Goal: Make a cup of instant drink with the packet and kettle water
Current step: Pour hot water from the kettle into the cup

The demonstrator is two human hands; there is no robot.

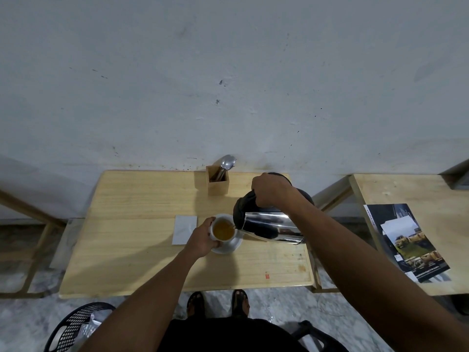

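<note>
A white cup [223,230] holding amber liquid stands on a white saucer [232,246] in the middle of the wooden table [142,224]. My left hand [201,238] grips the cup's left side. My right hand [272,190] holds the black handle of a steel kettle [269,226], which is tilted left with its spout at the cup's right rim; a thin stream runs into the cup. A flat silvery white packet [184,229] lies on the table just left of the cup.
A wooden holder [217,182] with metal spoons [226,162] stands at the table's back edge by the wall. A second table on the right carries brochures [411,242]. A black mesh basket [76,326] sits on the floor at lower left.
</note>
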